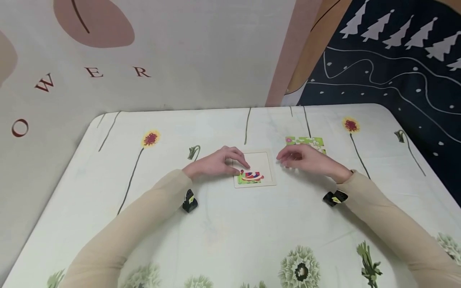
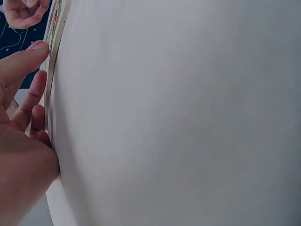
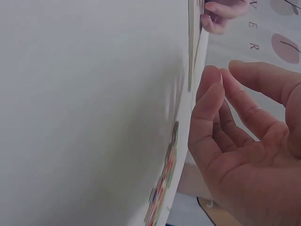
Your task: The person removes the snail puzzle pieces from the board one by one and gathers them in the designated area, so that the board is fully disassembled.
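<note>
A thin, pale wooden puzzle tray (image 1: 271,179) lies flat on the table. Along its lower left part are brightly coloured puzzle pieces (image 1: 251,177) in green, red, white and purple. My left hand (image 1: 216,162) rests at the tray's left side, thumb tip right by the pieces and fingers loosely bent over the frame. In the left wrist view its thumb (image 2: 28,61) overlaps the tray's edge. Just right of the tray hovers my right hand (image 1: 306,159), fingers loosely curled with nothing between thumb and fingertips. It partly covers green flowered puzzle pieces (image 1: 306,141) behind it.
The white tablecloth (image 1: 230,224) is printed with flowers and stems. At the back stands a light wall hanging (image 1: 201,52), with a dark tree-patterned cloth (image 1: 378,64) to the right. Each wrist wears a small black camera (image 1: 189,201).
</note>
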`<state>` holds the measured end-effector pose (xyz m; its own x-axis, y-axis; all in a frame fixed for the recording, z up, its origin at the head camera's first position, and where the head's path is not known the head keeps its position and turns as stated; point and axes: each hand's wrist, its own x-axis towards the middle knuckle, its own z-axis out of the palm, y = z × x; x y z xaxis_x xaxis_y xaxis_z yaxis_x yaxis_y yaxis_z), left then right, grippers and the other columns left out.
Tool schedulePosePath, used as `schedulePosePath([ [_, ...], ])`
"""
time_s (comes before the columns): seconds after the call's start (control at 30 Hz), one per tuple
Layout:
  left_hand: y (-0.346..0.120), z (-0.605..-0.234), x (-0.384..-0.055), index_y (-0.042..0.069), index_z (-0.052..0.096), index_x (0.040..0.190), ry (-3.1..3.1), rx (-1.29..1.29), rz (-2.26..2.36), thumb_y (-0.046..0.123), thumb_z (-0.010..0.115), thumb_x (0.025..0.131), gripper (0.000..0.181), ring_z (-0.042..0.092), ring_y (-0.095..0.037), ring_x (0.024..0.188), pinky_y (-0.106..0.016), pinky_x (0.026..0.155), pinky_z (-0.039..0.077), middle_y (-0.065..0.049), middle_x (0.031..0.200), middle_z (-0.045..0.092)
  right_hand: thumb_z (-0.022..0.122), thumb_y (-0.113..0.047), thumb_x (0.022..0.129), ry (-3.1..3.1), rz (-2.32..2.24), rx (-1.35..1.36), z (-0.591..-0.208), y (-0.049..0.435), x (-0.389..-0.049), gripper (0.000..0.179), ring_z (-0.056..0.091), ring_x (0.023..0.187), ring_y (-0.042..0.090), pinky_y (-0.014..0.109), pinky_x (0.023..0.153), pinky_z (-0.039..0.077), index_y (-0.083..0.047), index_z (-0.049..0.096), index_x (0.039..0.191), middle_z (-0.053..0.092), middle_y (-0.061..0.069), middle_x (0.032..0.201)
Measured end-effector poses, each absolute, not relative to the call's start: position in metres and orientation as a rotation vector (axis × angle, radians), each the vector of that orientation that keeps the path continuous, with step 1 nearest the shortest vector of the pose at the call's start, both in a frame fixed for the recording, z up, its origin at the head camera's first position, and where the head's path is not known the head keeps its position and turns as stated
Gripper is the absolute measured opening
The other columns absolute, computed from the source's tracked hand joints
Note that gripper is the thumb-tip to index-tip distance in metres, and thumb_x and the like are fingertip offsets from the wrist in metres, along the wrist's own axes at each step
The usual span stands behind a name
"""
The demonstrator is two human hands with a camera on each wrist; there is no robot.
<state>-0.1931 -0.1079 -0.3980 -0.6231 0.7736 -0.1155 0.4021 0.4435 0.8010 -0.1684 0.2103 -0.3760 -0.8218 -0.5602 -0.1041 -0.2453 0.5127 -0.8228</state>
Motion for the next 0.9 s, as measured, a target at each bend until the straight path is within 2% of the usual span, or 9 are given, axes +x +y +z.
schedulePosePath([
  [0.27, -0.106, -0.4, -0.195, 0.006, 0.078, 0.117, 2.225, 1.017, 1.041, 0.004, 0.073, 0.09, 0.028, 0.038, -0.031, 0.13, -0.047, 0.111, 0.024, -0.009, 0.127, 0.059, 0.065, 0.003, 0.097, 2.35, -1.196, -0.718, -0.379, 0.196, -0.171, 0.019, 0.065, 0.095, 0.022, 0.028, 0.087, 0.05, 0.004, 0.07, 0.115, 0.072, 0.011, 0.107],
  [0.5, -0.106, -0.402, -0.196, 0.006, 0.08, 0.112, 2.217, 0.98, 1.046, 0.003, 0.072, 0.09, 0.024, 0.036, -0.032, 0.13, -0.048, 0.11, 0.024, -0.008, 0.126, 0.059, 0.064, 0.005, 0.095, 2.29, -1.174, -0.782, -0.383, 0.185, -0.172, 0.021, 0.066, 0.1, 0.025, 0.031, 0.09, 0.051, 0.006, 0.07, 0.116, 0.072, 0.014, 0.11],
  [0.67, -0.107, -0.402, -0.196, 0.005, 0.081, 0.109, 2.218, 0.961, 1.054, 0.002, 0.072, 0.089, 0.022, 0.036, -0.032, 0.128, -0.045, 0.107, 0.026, -0.009, 0.126, 0.059, 0.062, 0.005, 0.096, 2.266, -1.153, -0.803, -0.383, 0.177, -0.171, 0.023, 0.065, 0.102, 0.024, 0.036, 0.095, 0.05, 0.005, 0.071, 0.117, 0.072, 0.013, 0.111],
  [0.9, -0.107, -0.401, -0.196, 0.004, 0.081, 0.107, 2.209, 0.948, 1.062, 0.003, 0.072, 0.09, 0.02, 0.035, -0.033, 0.13, -0.047, 0.109, 0.026, -0.011, 0.127, 0.058, 0.064, 0.002, 0.096, 2.253, -1.093, -0.838, -0.383, 0.17, -0.171, 0.022, 0.063, 0.096, 0.02, 0.037, 0.091, 0.05, 0.007, 0.071, 0.116, 0.073, 0.013, 0.11],
])
